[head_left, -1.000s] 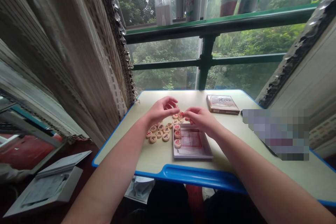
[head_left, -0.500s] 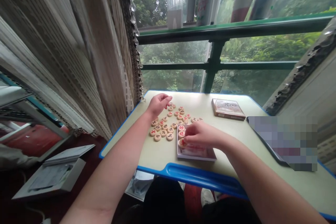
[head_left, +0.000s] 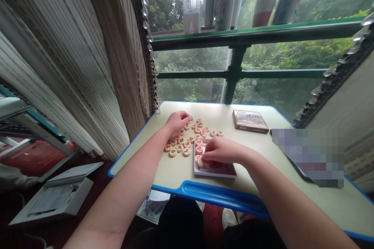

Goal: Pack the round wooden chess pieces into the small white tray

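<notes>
Several round wooden chess pieces (head_left: 187,140) with red and black characters lie scattered on the pale table (head_left: 263,151). My left hand (head_left: 177,120) rests curled over the far left pieces, fingers closed around something I cannot make out. My right hand (head_left: 219,150) lies over a shallow white box tray (head_left: 230,171), its fingertips pinching a piece (head_left: 200,161) at the tray's left edge. Two more pieces (head_left: 199,145) stand in a column in the tray above it.
A flat brown box lid (head_left: 250,120) lies at the table's far right. The table has a blue rim (head_left: 216,194). Cans and a cup (head_left: 224,9) stand on the green window rail. A curtain (head_left: 122,58) hangs at left. An open white box (head_left: 52,198) lies on the floor.
My right hand has come from the loose pieces to the tray's left edge with a piece. My left hand moved to the far left pieces and curled shut.
</notes>
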`<state>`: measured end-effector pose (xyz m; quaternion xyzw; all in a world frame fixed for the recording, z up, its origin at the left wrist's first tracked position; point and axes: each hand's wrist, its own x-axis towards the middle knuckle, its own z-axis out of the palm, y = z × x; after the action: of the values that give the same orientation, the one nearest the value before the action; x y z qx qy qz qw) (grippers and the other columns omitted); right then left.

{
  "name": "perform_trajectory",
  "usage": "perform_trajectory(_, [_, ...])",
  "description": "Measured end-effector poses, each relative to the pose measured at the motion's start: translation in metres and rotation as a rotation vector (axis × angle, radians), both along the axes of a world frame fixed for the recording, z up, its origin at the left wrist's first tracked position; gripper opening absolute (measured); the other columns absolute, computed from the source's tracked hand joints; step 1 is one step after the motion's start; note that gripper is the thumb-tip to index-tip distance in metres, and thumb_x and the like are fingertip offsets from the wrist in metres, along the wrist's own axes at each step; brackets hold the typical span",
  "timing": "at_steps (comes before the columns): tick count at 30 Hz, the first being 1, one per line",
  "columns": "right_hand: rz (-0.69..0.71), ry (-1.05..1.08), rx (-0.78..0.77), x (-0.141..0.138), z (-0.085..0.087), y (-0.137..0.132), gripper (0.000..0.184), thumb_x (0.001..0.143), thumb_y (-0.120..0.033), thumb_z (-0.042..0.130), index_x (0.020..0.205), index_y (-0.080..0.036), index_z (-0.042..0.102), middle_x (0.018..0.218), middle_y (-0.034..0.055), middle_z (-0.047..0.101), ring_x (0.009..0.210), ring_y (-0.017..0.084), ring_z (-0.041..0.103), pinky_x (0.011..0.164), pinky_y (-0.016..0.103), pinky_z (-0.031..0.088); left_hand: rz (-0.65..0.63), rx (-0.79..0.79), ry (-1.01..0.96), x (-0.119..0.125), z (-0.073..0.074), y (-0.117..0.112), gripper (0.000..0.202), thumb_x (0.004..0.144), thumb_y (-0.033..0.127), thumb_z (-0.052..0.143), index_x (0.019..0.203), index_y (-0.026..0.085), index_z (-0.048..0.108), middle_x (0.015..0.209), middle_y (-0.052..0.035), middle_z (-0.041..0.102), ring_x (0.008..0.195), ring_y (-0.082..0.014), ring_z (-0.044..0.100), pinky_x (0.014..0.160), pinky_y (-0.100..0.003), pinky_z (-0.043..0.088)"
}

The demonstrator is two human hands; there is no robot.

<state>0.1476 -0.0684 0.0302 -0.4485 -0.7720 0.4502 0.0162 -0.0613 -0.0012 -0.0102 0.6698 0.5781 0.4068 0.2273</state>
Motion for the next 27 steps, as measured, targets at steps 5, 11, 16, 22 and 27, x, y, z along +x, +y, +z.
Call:
perform_trajectory(5, [0.039, -0.014, -0.020, 0.0012, 0.0038, -0.0009, 0.015, 0.065, -0.032, 0.060, 0.057, -0.019, 0.065, 0.059, 0.0032, 0.066, 0.046, 0.013, 0.056, 0.041, 0.023, 0.042, -0.013, -0.015, 0.033, 0.0003, 0.0010, -0.0021, 0.030, 0.072, 0.045, 0.057, 0.072, 0.015, 0.062, 0.060, -0.0005, 0.060, 0.055, -0.0122, 0.052, 0.053, -0.024, 0.039])
perform_trajectory(11, [0.078, -0.075, 0.005, 0.0013, 0.0026, -0.0021, 0.021, 0.059, -0.039, 0.070, 0.056, -0.019, 0.066, 0.054, 0.0037, 0.064, 0.041, 0.014, 0.054, 0.040, 0.026, 0.041, 0.007, -0.014, 0.063, 0.0004, 0.0025, -0.0027, 0.031, 0.072, 0.045, 0.056, 0.072, 0.015, 0.063, 0.061, -0.0010, 0.061, 0.056, -0.0128, 0.052, 0.054, -0.025, 0.039])
perform_trajectory(16, [0.102, -0.138, 0.049, -0.0011, 0.0053, -0.0049, 0.023, 0.062, -0.041, 0.067, 0.058, -0.018, 0.066, 0.056, 0.0036, 0.064, 0.039, 0.012, 0.052, 0.038, 0.024, 0.040, -0.019, -0.040, 0.054, 0.0011, -0.0015, -0.0021, 0.033, 0.073, 0.047, 0.054, 0.071, 0.015, 0.062, 0.061, -0.0013, 0.061, 0.056, -0.0129, 0.053, 0.053, -0.025, 0.039])
perform_trajectory(22, [0.176, -0.207, 0.068, -0.0025, 0.0062, -0.0038, 0.029, 0.063, -0.046, 0.062, 0.067, -0.017, 0.065, 0.059, 0.0019, 0.063, 0.046, 0.013, 0.056, 0.039, 0.021, 0.041, -0.001, -0.032, 0.089, 0.0001, 0.0028, -0.0035, 0.033, 0.072, 0.046, 0.055, 0.072, 0.014, 0.063, 0.060, -0.0008, 0.059, 0.056, -0.0129, 0.052, 0.054, -0.024, 0.038])
perform_trajectory(27, [0.187, -0.211, 0.078, -0.0030, 0.0040, -0.0024, 0.029, 0.062, -0.045, 0.063, 0.071, -0.018, 0.066, 0.059, 0.0017, 0.063, 0.046, 0.013, 0.056, 0.038, 0.021, 0.040, 0.001, -0.044, 0.120, -0.0006, 0.0013, -0.0027, 0.035, 0.072, 0.048, 0.054, 0.071, 0.015, 0.063, 0.059, -0.0002, 0.058, 0.055, -0.0124, 0.050, 0.053, -0.025, 0.037])
